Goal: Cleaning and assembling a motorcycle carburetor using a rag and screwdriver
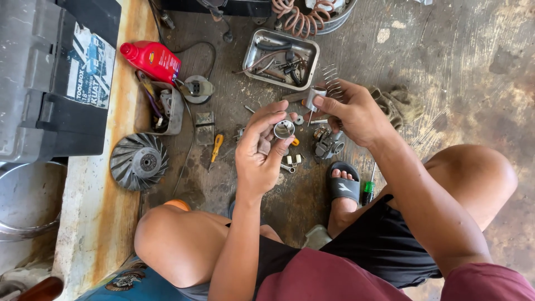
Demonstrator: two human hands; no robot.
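My left hand [261, 146] is raised over the floor and pinches a small round metal cup-shaped part [284, 129] between thumb and fingertips. My right hand [352, 113] is just to its right and grips a small silver cylindrical part with a thin needle [312, 99] hanging from it. A coil spring [331, 81] sticks up behind the right hand's fingers. Below the hands, a grey carburetor body [327, 144] lies on the floor with small screws and bits around it.
A metal tray of parts [253, 58] sits beyond the hands. A red oil bottle [151, 59], a grey box of parts [174, 108], a finned fan wheel [139, 161], a yellow-handled screwdriver [215, 147] and a black toolbox [53, 78] lie left. My sandalled foot [342, 187] rests beside a green-handled screwdriver [367, 192].
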